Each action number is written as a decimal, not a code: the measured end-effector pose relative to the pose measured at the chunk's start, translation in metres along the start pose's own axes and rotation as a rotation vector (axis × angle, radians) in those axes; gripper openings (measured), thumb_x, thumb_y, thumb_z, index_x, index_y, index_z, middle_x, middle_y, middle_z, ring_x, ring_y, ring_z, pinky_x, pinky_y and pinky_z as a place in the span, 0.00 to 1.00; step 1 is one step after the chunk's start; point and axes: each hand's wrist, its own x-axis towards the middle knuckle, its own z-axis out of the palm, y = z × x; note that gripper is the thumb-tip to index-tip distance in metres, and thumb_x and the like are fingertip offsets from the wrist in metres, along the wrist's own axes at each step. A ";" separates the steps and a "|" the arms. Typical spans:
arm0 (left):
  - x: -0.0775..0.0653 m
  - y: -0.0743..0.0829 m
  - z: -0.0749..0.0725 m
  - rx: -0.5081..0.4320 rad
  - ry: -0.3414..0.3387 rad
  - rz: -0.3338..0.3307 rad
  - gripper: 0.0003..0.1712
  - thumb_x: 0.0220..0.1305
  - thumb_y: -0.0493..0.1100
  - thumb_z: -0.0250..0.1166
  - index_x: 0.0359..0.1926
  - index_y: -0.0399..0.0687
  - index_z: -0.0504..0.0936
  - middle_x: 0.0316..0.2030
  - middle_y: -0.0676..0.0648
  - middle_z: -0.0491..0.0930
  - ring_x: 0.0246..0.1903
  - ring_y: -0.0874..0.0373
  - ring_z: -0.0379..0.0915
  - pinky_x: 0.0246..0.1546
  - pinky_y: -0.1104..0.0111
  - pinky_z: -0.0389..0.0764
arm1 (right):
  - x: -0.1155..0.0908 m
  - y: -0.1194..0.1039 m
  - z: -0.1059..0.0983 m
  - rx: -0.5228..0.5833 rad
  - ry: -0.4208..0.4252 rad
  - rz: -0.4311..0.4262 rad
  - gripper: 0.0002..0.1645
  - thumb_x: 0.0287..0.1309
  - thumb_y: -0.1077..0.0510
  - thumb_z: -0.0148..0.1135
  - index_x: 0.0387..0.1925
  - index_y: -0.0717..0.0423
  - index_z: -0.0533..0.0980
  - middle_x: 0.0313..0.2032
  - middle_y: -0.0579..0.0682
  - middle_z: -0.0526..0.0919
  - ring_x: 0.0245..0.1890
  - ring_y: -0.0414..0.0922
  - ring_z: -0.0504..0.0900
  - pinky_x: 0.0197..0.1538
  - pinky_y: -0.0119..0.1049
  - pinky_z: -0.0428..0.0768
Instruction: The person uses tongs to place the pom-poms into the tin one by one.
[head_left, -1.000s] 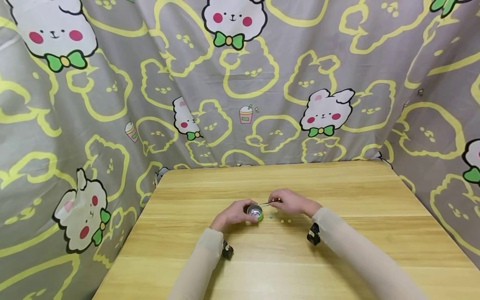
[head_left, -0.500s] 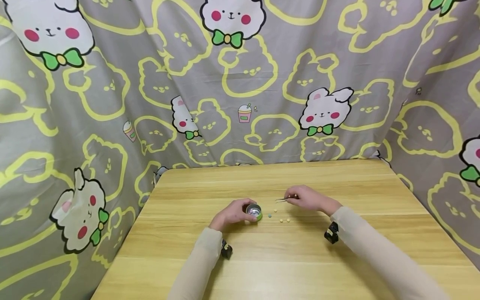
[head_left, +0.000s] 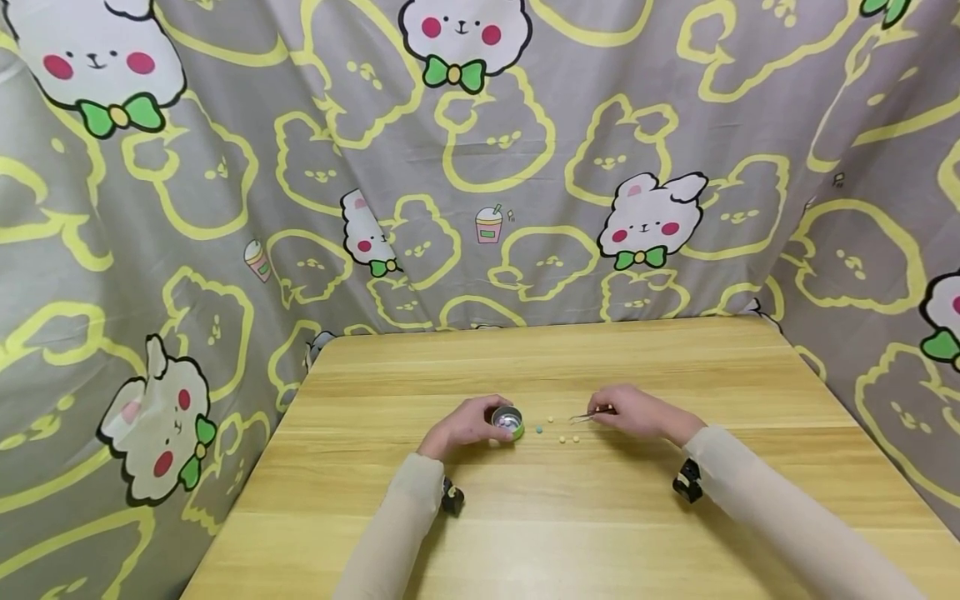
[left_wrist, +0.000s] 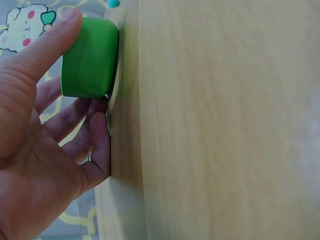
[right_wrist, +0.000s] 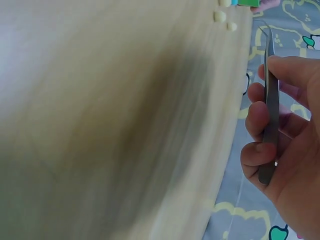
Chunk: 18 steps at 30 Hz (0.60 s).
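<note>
My left hand (head_left: 468,422) grips a small round green tin (head_left: 509,421) on the table, thumb on the near side. The tin has no lid on; small pale and pinkish pieces lie inside its silvery interior. In the left wrist view the tin's green wall (left_wrist: 91,57) shows, tilted. My right hand (head_left: 633,411) holds metal tweezers (right_wrist: 271,110) with fine bent tips, pointing left. Those tips stand slightly apart with nothing visible between them. Between tin and tweezers lie a teal bead-like piece (head_left: 539,430) and three pale yellow pieces (head_left: 562,439).
A light wooden table (head_left: 570,533) spreads out around both hands. Grey patterned curtain (head_left: 495,167) hangs behind it and at both sides. A black wrist device (head_left: 687,481) sits by the right sleeve, another (head_left: 453,497) by the left.
My right hand has moved the tweezers from the tin's rim off to the right, past the yellow pieces, then lowered slightly. The left hand still holds the tin in place.
</note>
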 end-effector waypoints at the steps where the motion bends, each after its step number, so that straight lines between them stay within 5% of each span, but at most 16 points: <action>1: 0.000 0.000 0.000 0.001 0.000 0.001 0.30 0.53 0.50 0.73 0.57 0.53 0.75 0.46 0.56 0.77 0.46 0.61 0.71 0.50 0.65 0.70 | -0.001 0.001 0.001 0.002 -0.003 0.002 0.04 0.62 0.60 0.59 0.35 0.52 0.80 0.32 0.39 0.78 0.31 0.36 0.73 0.35 0.36 0.73; 18: -0.001 0.002 -0.001 0.013 -0.003 0.002 0.31 0.53 0.49 0.73 0.58 0.52 0.75 0.47 0.55 0.77 0.47 0.61 0.71 0.50 0.66 0.70 | -0.009 0.007 0.010 0.013 -0.043 0.006 0.03 0.61 0.59 0.60 0.33 0.49 0.79 0.30 0.37 0.76 0.30 0.35 0.71 0.35 0.34 0.72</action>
